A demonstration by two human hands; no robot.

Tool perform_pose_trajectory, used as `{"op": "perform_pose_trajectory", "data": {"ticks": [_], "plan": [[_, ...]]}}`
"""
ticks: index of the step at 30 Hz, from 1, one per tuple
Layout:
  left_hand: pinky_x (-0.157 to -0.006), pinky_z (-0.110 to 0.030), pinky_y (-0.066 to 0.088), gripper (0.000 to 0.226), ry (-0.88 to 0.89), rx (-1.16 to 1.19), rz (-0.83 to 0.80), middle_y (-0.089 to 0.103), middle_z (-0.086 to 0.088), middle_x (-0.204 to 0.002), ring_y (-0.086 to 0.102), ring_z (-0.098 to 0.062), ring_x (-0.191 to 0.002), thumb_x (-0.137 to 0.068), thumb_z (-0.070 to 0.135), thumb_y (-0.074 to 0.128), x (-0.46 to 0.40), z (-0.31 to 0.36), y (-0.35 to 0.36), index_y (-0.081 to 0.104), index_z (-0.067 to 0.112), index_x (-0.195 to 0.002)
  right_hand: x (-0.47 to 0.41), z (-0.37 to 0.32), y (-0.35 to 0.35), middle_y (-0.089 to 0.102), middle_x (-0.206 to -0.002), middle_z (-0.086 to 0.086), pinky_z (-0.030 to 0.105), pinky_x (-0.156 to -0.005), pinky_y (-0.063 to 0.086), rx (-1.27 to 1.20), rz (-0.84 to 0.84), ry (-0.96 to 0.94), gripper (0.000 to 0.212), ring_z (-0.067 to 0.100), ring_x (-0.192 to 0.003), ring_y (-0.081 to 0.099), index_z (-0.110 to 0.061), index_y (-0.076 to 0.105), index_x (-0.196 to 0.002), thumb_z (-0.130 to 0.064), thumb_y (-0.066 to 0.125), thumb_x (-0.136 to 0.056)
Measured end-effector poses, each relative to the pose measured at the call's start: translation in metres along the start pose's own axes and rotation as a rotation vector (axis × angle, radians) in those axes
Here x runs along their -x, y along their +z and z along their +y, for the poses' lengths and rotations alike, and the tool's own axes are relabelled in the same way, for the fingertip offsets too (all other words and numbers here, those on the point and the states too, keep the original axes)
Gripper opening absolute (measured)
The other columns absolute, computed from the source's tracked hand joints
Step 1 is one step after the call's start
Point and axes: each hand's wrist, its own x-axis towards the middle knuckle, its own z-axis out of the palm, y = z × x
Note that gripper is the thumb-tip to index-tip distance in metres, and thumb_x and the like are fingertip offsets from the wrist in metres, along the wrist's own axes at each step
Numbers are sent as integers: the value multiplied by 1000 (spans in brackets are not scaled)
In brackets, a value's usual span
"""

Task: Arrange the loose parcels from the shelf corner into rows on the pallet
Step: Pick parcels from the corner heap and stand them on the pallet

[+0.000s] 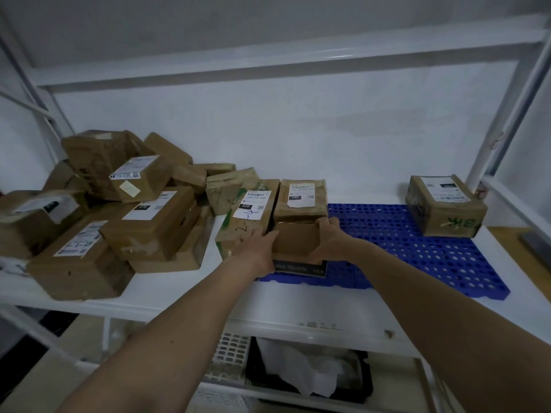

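Parcel (296, 241), a small stiff cardboard box at the pallet's (417, 251) near left corner, looks light and is clasped at both ends, left hand (256, 248) and right hand (326, 238) curled round it.

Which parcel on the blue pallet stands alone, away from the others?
The parcel at the far right corner of the pallet, with green writing on its front. The other parcels sit together at the left end.

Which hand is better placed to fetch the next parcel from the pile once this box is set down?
Probably left. The left hand is on the side of the held box toward the loose pile; the right hand is on the pallet side.
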Motion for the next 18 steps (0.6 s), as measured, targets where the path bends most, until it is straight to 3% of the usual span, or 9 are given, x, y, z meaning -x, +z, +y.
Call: {"op": "perform_pose_trajectory", "data": {"ticks": [7, 10, 13, 18], "plan": [[-110, -45, 32, 72, 19, -72, 1, 29, -9, -145, 29, -31, -134, -81, 33, 70, -8, 2, 0, 35, 27, -144, -13, 5, -5, 14, -142, 11, 27, -92, 40, 42, 37, -45, 82, 29, -123, 36, -6, 27, -137, -19, 78, -74], [-103, -42, 41, 64, 28, -94, -2, 32, -10, -141, 34, -30, -129, -82, 30, 69, -12, 3, -3, 41, 26, -140, -15, 6, -3, 16, -143, 13, 25, -91, 39, 113, 22, -76, 64, 28, -117, 41, -6, 38, -128, -18, 74, -77], [-98, -40, 44, 61, 29, -103, -1, 34, -10, -137, 36, -29, -126, -83, 25, 68, -15, 4, -5, 43, 25, -138, -15, 5, 0, 19, -142, 14, 32, -98, 43, 169, 8, -90, 52, 29, -113, 46, -8, 43, -121, -20, 72, -80], [-88, -35, 46, 49, 12, -6, 42, 49, -7, -126, 46, -26, -116, -83, 26, 66, -16, 0, -14, 50, 20, -129, -11, -10, -16, 31, -135, 16, 38, -94, 42, 316, 48, -110, 47, 35, -117, 40, -7, 48, -122, -25, 67, -83]]}}
